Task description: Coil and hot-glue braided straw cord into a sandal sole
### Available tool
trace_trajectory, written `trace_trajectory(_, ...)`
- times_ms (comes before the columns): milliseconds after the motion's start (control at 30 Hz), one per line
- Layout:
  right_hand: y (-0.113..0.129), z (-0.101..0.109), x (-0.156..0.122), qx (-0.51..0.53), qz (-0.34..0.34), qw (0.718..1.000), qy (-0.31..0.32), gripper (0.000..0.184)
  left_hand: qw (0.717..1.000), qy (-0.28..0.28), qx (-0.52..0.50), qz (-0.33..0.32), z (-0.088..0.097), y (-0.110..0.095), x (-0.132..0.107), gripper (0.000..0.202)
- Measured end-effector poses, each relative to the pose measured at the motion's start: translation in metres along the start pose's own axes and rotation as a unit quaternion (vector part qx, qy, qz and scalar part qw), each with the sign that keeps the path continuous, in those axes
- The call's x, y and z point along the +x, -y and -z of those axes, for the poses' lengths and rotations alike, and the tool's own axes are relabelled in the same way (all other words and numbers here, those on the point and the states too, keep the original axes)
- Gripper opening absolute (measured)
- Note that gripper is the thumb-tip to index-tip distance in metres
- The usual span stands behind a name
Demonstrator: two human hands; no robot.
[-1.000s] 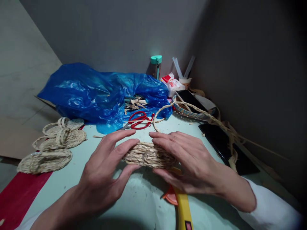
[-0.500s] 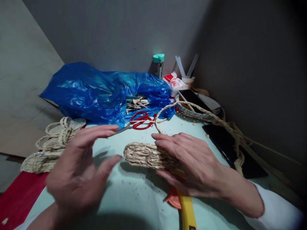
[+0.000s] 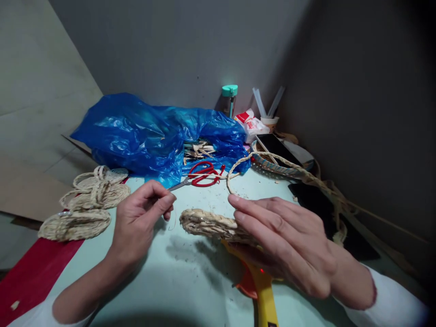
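Note:
My right hand (image 3: 289,240) grips the right end of an oblong braided straw sole (image 3: 207,222), fingers over its top, the thumb mostly hidden. The sole is tilted above the table. A braided straw cord (image 3: 240,161) loops beside my fingertips and runs off to the right. To the left of the sole, my left hand (image 3: 145,218) is closed, thumb pressed to the index finger. A faint hair-thin strand hangs near its fingertips; whether they hold it I cannot tell. Below my right hand lies a yellow glue gun (image 3: 265,299) with an orange trigger (image 3: 247,284) and a small red light.
Red-handled scissors (image 3: 204,175) lie before a blue plastic bag (image 3: 136,136) of straw. Several woven straw slippers (image 3: 76,225) are at left by a red sheet (image 3: 41,265). A phone (image 3: 277,147) rests on a basket (image 3: 282,164); translucent sticks (image 3: 259,103) stand in a cup (image 3: 270,123).
My left hand has gone from spread fingers to a closed pinch. The sole has tipped so its top shows less, and my right hand has turned with it. The view has shifted slightly.

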State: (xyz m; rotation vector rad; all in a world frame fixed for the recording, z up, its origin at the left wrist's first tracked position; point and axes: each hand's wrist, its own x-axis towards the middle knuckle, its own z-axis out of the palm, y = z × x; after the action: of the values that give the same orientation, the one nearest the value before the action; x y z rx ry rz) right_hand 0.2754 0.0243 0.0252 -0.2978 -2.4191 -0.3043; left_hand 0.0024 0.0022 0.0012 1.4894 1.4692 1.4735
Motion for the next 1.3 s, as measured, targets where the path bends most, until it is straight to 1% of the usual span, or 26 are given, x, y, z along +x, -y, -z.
trace_trajectory(133,0.000,-0.001,0.001,-0.004,0.009,1.000,-0.001,0.035,0.994,0.052,-0.053,0.079,-0.004,-0.002,-0.001,0.021)
trace_trajectory(267,0.000,-0.001,0.002,0.001,0.008,1.000,0.013,0.033,0.983,0.076,-0.102,0.130,-0.005,-0.001,-0.001,0.023)
trace_trajectory(400,0.001,-0.001,0.002,-0.003,0.005,1.000,0.006,0.029,0.971,0.089,-0.151,0.161,-0.007,-0.004,-0.001,0.032)
trace_trajectory(467,0.001,-0.002,0.002,0.006,-0.004,1.000,0.001,0.034,0.963,0.086,-0.181,0.182,-0.009,-0.007,-0.001,0.039)
trace_trajectory(533,0.001,-0.006,0.002,0.021,-0.022,0.999,-0.011,0.044,0.955,0.077,-0.204,0.202,-0.010,-0.009,-0.001,0.044)
trace_trajectory(633,0.001,-0.012,0.001,0.042,-0.056,0.997,-0.038,0.056,0.952,0.069,-0.214,0.207,-0.010,-0.009,-0.002,0.048)
trace_trajectory(700,0.000,-0.016,0.000,0.053,-0.069,0.995,-0.049,0.057,0.955,0.077,-0.206,0.200,-0.009,-0.007,-0.003,0.048)
trace_trajectory(767,0.000,-0.018,-0.001,0.060,-0.077,0.994,-0.056,0.056,0.957,0.096,-0.196,0.191,-0.009,-0.005,-0.004,0.046)
trace_trajectory(867,0.000,-0.017,-0.001,0.064,-0.097,0.991,-0.060,0.058,0.956,0.115,-0.195,0.186,-0.009,-0.001,-0.004,0.037)
trace_trajectory(1033,0.002,-0.017,-0.001,0.049,-0.116,0.989,-0.074,0.054,0.941,0.091,-0.235,0.226,-0.012,0.001,-0.001,0.015)
trace_trajectory(1100,0.003,-0.019,-0.001,0.041,-0.119,0.989,-0.080,0.053,0.931,0.100,-0.266,0.230,-0.014,0.000,-0.001,0.022)
trace_trajectory(1167,0.005,-0.021,-0.001,0.038,-0.121,0.988,-0.084,0.053,0.919,0.122,-0.304,0.221,-0.015,-0.002,-0.004,0.031)
trace_trajectory(1300,0.008,-0.026,-0.003,0.031,-0.107,0.989,-0.098,0.055,0.885,0.155,-0.390,0.204,-0.019,-0.009,-0.014,0.036)
